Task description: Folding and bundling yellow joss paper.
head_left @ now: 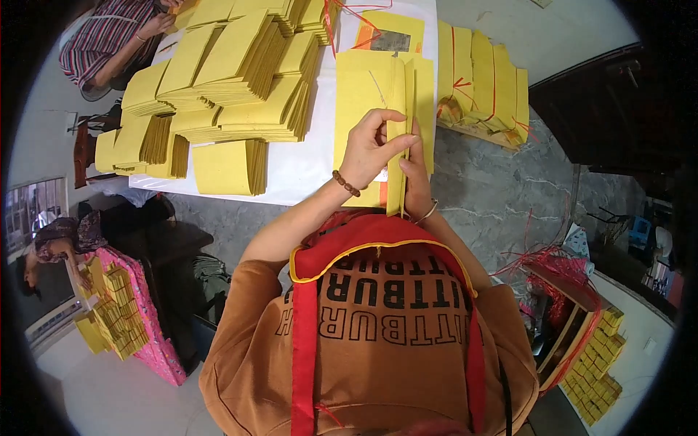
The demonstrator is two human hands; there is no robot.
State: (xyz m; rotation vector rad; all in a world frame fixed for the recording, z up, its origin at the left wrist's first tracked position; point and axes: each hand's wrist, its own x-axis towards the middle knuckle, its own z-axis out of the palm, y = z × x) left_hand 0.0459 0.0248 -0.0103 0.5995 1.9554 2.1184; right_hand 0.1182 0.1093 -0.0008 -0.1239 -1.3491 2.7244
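Note:
Between my two hands, at the table's right side, stands a narrow upright fold of yellow paper, its long edge running away from me. My left hand, with a brown beaded bracelet at its wrist, is closed on the near upper part of the fold, thumb and forefinger pinching its edge. On the fold's right side, my right hand is wrapped against it, its fingers partly hidden behind the paper. Beneath both hands lies a flat yellow sheet with orange and printed patches showing near it.
Tall stacks of folded yellow paper crowd the left of the white-covered table. Bundles tied with red string stand beyond its right edge. Red string lies at the back. Another person in a striped top works at far left.

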